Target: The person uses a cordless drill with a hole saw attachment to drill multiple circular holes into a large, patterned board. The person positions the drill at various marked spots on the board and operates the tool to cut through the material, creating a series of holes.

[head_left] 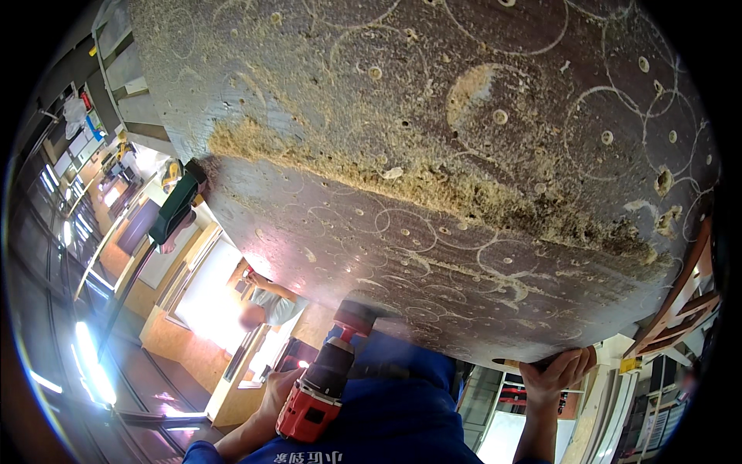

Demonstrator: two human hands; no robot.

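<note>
My left hand (280, 396) is wrapped round a red and black cordless drill (315, 394) at the lower middle. A dark round attachment (354, 315), blurred, sits at the drill's front, close to the near edge of the worktop (371, 267). To the right, my right hand (558, 371) lies at that same edge with its fingers curled over a brown, wood-like piece (590, 358). Most of this piece is hidden by the fingers, so its full shape cannot be made out.
A thick ridge of sawdust (433, 193) crosses the worktop, which bears many holes and scratched circles. A dark green object (176, 205) sits at its left corner. Another person (272, 305) is in the background at left. Wooden framing (688, 309) stands at right.
</note>
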